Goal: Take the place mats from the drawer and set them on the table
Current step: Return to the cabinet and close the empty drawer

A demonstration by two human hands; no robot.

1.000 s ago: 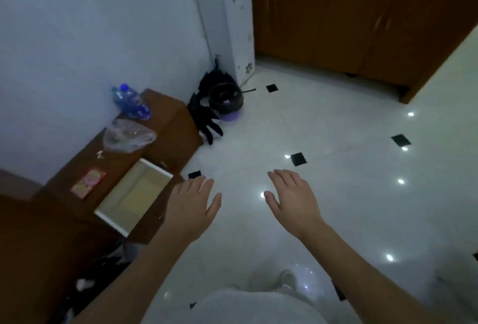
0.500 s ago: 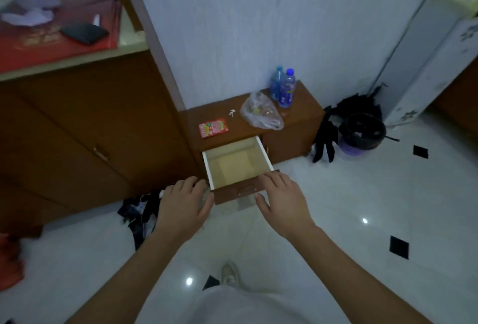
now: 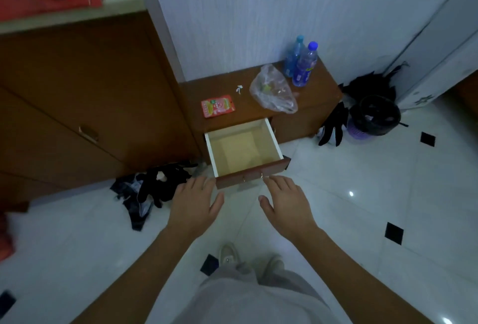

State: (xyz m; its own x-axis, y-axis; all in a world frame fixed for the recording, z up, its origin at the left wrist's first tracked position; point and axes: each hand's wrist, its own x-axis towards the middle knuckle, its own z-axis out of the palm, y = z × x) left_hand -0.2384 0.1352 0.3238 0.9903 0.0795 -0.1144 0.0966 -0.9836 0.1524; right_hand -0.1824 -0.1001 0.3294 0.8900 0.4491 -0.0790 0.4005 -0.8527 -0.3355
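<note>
The drawer (image 3: pixel 252 175) of a low brown cabinet (image 3: pixel 318 106) stands pulled out, its pale inside bare; I see no place mats in it. My left hand (image 3: pixel 194 203) hovers flat, fingers straight, just left of the drawer's front. My right hand (image 3: pixel 285 201) is held the same way at the front's right end, fingertips near the small handle. Neither hand holds anything. At the upper left a tabletop (image 3: pixel 111 5) carries a red mat or cloth (image 3: pixel 38 0) with a dark object on it.
On the cabinet lie a red packet (image 3: pixel 218 105), a clear plastic bag (image 3: pixel 274 91) and two blue-capped bottles (image 3: pixel 301 65). Dark clothes (image 3: pixel 152 189) lie on the white tiled floor at left. A black bin (image 3: pixel 372 116) and black gloves (image 3: pixel 332 127) sit at right.
My view has swung left from the open floor to face the cabinet, and the open drawer now lies just ahead of both hands. Both hands stay flat and hold nothing.
</note>
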